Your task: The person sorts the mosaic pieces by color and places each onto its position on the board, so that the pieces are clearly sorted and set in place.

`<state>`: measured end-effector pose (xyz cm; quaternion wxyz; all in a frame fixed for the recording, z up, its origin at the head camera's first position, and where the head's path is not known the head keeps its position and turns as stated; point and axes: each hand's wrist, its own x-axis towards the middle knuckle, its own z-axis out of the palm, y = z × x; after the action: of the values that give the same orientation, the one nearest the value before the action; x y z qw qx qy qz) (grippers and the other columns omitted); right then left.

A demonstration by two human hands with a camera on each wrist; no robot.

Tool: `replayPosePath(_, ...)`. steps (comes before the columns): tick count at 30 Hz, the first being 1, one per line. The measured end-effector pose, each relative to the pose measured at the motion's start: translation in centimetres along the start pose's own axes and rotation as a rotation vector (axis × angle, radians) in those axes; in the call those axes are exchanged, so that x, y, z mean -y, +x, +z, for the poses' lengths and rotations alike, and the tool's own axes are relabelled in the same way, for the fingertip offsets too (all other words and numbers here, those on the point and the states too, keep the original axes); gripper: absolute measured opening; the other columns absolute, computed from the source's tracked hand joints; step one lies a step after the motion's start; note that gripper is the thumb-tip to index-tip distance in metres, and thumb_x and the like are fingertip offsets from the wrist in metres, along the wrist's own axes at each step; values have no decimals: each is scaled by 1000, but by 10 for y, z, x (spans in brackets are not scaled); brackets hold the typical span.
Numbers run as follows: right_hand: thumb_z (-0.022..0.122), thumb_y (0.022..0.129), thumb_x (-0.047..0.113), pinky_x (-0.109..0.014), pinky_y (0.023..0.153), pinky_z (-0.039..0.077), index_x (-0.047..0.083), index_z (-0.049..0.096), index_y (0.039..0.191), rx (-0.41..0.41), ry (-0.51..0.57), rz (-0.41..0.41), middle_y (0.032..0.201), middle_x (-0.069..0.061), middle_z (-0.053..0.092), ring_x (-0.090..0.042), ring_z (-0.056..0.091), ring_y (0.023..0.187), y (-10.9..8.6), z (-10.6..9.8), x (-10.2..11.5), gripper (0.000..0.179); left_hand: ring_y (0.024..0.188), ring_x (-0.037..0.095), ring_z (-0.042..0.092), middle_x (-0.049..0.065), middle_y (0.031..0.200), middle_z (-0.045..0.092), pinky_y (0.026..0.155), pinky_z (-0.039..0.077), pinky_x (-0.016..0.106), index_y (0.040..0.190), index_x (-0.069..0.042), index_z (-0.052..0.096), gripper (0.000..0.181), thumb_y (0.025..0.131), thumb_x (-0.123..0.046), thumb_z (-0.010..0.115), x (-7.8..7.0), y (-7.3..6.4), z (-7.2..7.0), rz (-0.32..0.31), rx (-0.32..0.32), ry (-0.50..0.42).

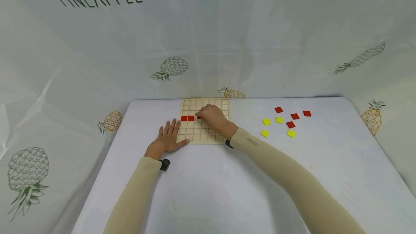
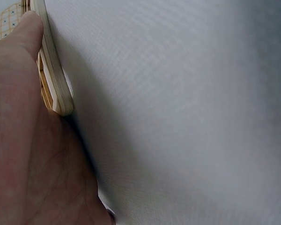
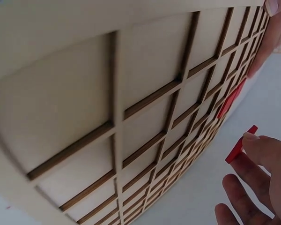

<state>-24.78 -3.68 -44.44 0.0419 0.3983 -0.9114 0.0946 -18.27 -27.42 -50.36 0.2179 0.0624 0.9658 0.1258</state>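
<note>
A wooden grid board (image 1: 195, 141) with square cells lies at the back of the white table. Two red square tiles (image 1: 187, 118) sit side by side in one row at its left side. My right hand (image 1: 212, 117) is over the board, pinching another red tile (image 3: 241, 144) between thumb and fingertip; the right wrist view shows that tile tilted, apart from the cells. My left hand (image 1: 168, 139) lies spread with straight fingers along the board's left edge, its thumb at the front left corner. In the left wrist view, the hand borders the board's edge (image 2: 56, 79).
On the table (image 1: 208, 190), right of the board, several loose red tiles (image 1: 290, 124) and yellow tiles (image 1: 264, 133) lie scattered. Behind the table's back edge hangs a pale sheet (image 1: 208, 39) printed with pineapples.
</note>
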Motion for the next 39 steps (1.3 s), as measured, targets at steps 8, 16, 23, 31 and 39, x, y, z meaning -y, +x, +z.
replayPosePath(8,74,100,8,-40,109,52,11,79,125,9,61,32,120,-5,79,-25,71,116,10,6,3,26,162,43,-14,19,176,-14,128,-7,64,169,-5,-10,106,104,-67,46,-2,-1,0,-5,-1,1)
replayPosePath(16,73,100,6,-39,105,55,10,80,122,15,70,38,119,-4,79,-25,72,113,16,13,5,24,162,43,-15,20,176,-15,127,-7,64,168,-5,-10,107,104,-68,46,-2,-1,-1,-2,1,4)
replayPosePath(23,73,101,10,-39,103,55,13,80,123,60,25,78,120,-3,79,-24,71,113,19,20,4,23,162,44,-14,20,176,-13,128,-6,64,169,-4,-9,107,103,-68,47,-3,-1,0,-8,-7,7)
replayPosePath(31,73,102,14,-37,104,55,16,80,124,79,-4,104,121,-1,78,-22,70,113,24,26,2,23,162,43,-14,19,176,-14,128,-7,64,169,-5,-10,108,103,-69,47,-1,0,1,-12,-6,9)
replayPosePath(39,73,102,16,-37,101,56,18,82,122,100,-26,122,119,2,79,-21,69,110,21,24,3,22,162,43,-15,19,176,-14,128,-7,64,169,-5,-10,107,104,-68,47,-2,0,1,-11,-3,10)
